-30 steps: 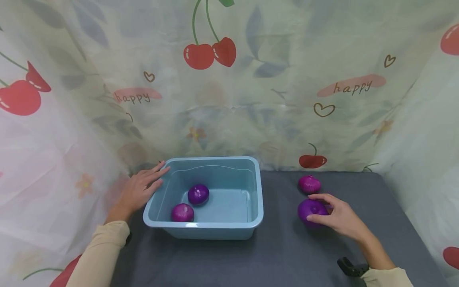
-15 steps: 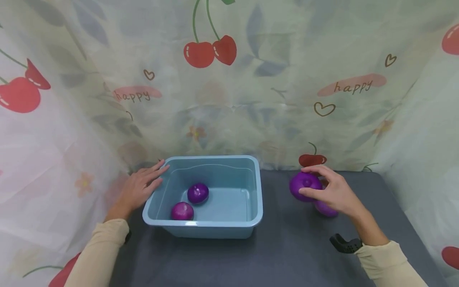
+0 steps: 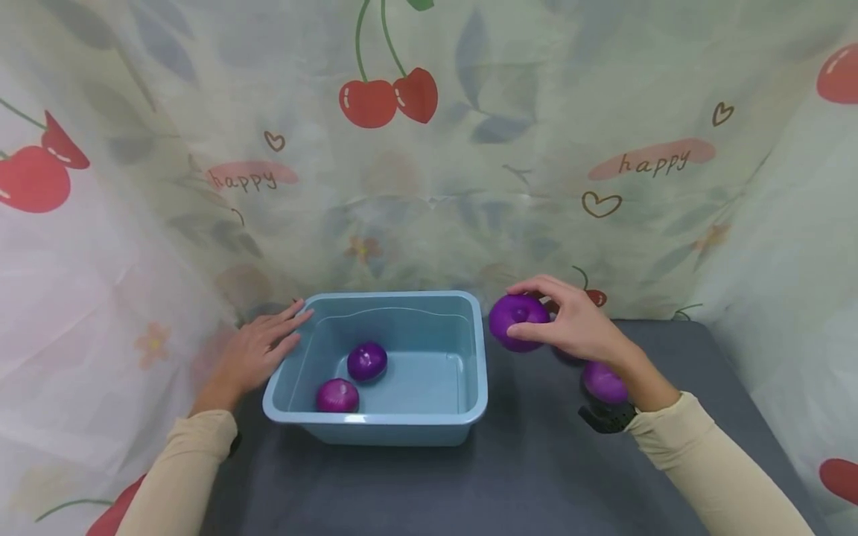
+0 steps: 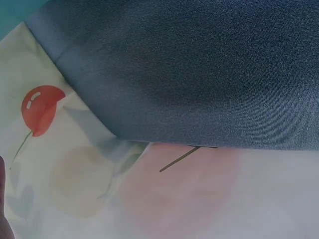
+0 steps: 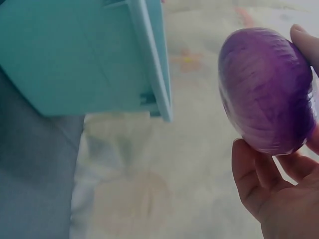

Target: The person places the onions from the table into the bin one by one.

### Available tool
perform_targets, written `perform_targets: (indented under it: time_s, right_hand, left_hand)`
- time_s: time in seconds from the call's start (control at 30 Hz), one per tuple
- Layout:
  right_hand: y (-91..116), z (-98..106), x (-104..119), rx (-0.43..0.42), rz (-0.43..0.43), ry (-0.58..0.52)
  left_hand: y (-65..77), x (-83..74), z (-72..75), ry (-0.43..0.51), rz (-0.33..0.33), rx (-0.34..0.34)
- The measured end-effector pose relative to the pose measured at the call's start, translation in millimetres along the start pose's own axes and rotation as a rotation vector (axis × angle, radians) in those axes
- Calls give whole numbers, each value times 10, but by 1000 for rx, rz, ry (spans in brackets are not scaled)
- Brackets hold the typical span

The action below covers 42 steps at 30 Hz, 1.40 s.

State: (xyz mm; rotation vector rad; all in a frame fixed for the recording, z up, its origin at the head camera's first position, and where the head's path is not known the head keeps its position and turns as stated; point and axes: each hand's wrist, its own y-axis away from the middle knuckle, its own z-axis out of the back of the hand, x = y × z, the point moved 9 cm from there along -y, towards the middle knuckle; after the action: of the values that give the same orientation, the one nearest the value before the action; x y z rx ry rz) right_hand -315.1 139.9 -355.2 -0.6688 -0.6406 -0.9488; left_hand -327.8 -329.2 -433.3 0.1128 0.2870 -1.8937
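A purple onion point(image 3: 519, 322) is pinched between the thumb and fingers of my right hand point(image 3: 582, 324), raised just right of the light blue plastic tub point(image 3: 402, 420). In the right wrist view the same onion point(image 5: 266, 89) shows streaked, shiny skin beside the tub's wall point(image 5: 75, 59). My left hand point(image 3: 258, 353) lies with straight fingers against the tub's left rim. Inside the tub are a dark purple onion point(image 3: 367, 362) and a pinkish-purple onion point(image 3: 337, 395). Under my right wrist another onion point(image 3: 605, 382) sits on the table, with one more mostly hidden behind the hand.
Dark grey cloth covers the table point(image 3: 529, 476). A cherry-printed curtain point(image 3: 429, 186) encloses the back and both sides, close behind the tub. A black strap device point(image 3: 606, 417) is worn at my right wrist.
My right hand has lifted the onion off the table and carried it up and left toward the tub. The left hand stays at the rim.
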Motion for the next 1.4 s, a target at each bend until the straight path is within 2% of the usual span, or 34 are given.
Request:
perform_targets:
  time_s: [0.23,0.63,0.93,1.1,1.4]
  right_hand:
    - [-357,-261,109,74,-24,-72]
    - [-941,-697,395,130,30,-161]
    - [-1152,-1130,583,211,92,-189]
    - [-1228,-1348,660,251,95,-212]
    - [-1276,-1785,742,357,82,-193]
  left_hand:
    - [2,19,32,-2,-13,-22]
    - [31,75,41,8,-5,-18]
    - [54,112,11,36,-7,-27]
    - [46,104,35,22,6,-34]
    - [-4,18,-5,41,-24,-9]
